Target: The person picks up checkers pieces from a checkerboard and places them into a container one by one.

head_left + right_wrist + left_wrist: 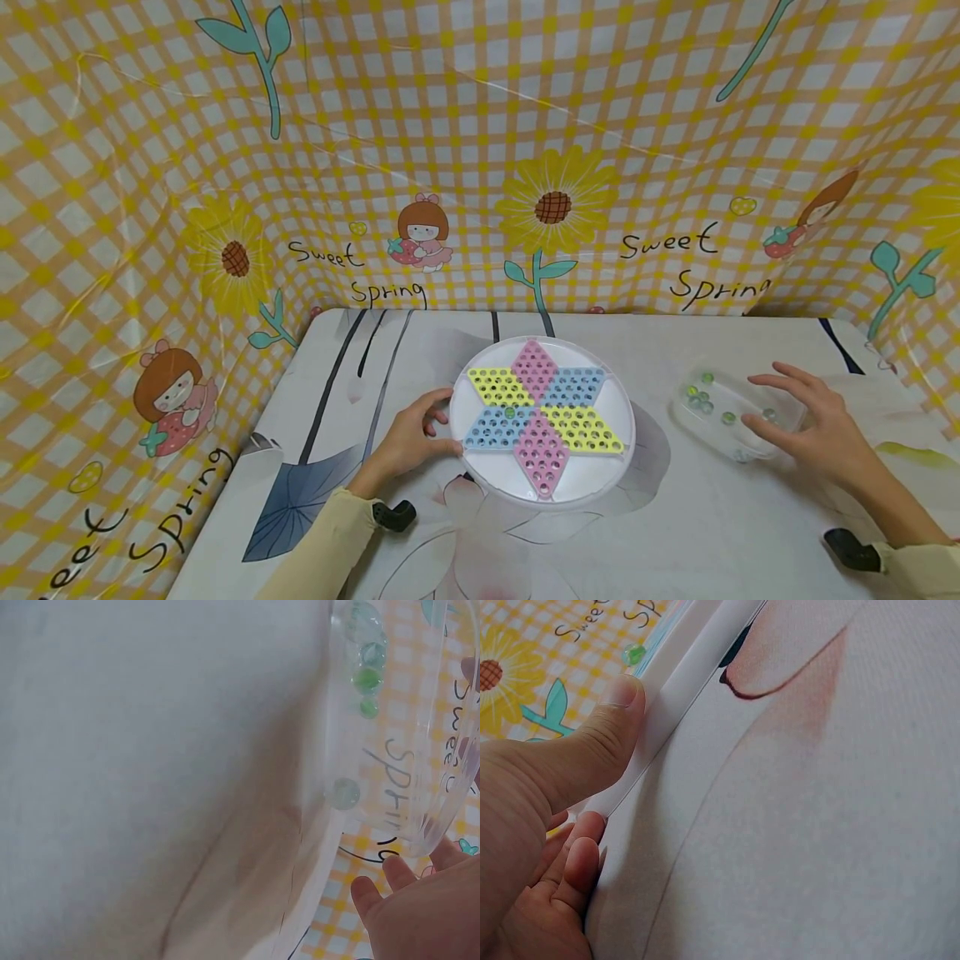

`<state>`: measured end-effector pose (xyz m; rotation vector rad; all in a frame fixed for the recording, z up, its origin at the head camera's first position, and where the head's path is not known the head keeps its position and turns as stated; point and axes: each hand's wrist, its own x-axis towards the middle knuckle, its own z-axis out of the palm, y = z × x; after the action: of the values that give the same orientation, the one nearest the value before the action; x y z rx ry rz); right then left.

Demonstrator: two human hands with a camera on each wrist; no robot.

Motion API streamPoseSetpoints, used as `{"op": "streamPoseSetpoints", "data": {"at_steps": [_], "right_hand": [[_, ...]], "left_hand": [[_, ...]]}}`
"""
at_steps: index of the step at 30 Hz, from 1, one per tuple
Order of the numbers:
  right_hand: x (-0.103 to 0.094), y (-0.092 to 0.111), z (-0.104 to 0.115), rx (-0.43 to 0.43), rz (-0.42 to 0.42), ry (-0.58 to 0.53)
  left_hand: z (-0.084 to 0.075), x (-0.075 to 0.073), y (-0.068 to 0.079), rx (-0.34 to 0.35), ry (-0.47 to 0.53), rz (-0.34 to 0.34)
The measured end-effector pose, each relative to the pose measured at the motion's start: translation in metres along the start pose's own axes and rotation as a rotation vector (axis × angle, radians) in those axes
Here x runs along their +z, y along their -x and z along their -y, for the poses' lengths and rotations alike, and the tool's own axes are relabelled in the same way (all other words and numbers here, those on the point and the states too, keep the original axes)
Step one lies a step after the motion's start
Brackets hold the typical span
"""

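A round white Chinese checkers board (480, 479) with a pink, yellow and blue star of holes lies on the table. One green marble (510, 412) sits in its left blue section. My left hand (416, 433) holds the board's left rim; in the left wrist view the thumb (611, 739) lies along the rim and the other fingers curl beside its edge. At the right, a clear plastic container (693, 425) holds several green and clear marbles (701, 400). My right hand (813, 425) is over the container's right side, thumb and fingers spread apart, with nothing seen between them.
The table (712, 542) has a pale flower-printed cover. A yellow checked cloth (465, 108) with sunflowers rises behind the table and along both sides. The container stands a short way right of the board.
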<state>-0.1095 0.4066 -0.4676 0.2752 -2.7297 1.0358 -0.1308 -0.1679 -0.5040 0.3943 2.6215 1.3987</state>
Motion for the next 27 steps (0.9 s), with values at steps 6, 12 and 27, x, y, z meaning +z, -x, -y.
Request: {"op": "streamPoseSetpoints", "data": {"at_steps": [6,12,27], "right_hand": [[-0.001,-0.001,0.002,0.023,0.016,0.015],[-0.004,-0.002,0.005,0.021,0.022,0.017],[-0.017,-0.015,0.013,-0.048,-0.005,0.009]], "left_hand": [[0.0,-0.001,0.0,0.01,-0.01,0.006],[-0.001,-0.001,0.0,0.003,-0.01,0.005],[-0.002,0.0,0.001,-0.008,0.001,0.0]]}}
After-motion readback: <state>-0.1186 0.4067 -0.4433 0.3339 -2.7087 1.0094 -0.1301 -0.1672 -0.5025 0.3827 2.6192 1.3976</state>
